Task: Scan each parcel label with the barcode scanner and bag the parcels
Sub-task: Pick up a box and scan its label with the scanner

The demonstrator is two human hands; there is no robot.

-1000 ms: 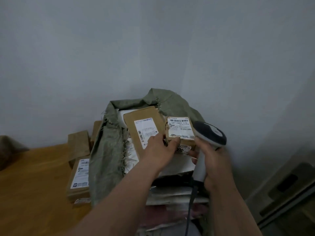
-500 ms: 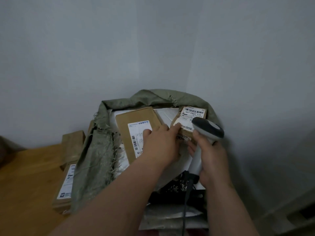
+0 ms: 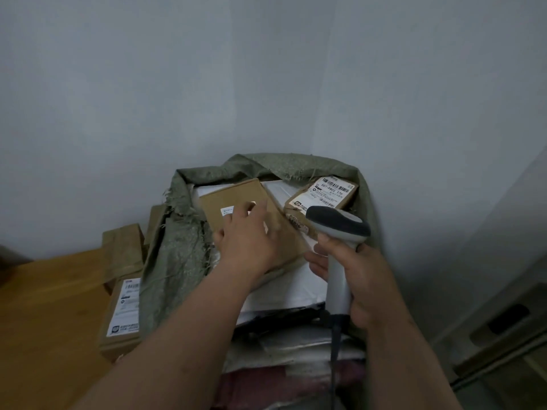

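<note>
A green woven sack [image 3: 174, 255] stands open against the wall, filled with parcels. A small brown box [image 3: 322, 193] with a white barcode label lies at the sack's back right, free of my hands. My left hand [image 3: 248, 238] hovers with fingers spread over a larger flat brown parcel [image 3: 233, 193] inside the sack, covering most of its label. My right hand [image 3: 361, 279] grips the white and grey barcode scanner [image 3: 337, 229] by its handle, its head just in front of the small box. White plastic mailers [image 3: 284, 288] lie under the boxes.
On the wooden table [image 3: 44, 327] at left, a labelled cardboard box [image 3: 121, 315] lies against the sack, with another brown parcel [image 3: 122, 250] behind it. The scanner's cable [image 3: 334, 362] hangs down. Grey walls meet in a corner behind; a cabinet [image 3: 503, 327] stands at lower right.
My left hand let go of the small box, which now lies at the sack's back right, and moved left with fingers spread over the larger parcel. The scanner stayed in my right hand.
</note>
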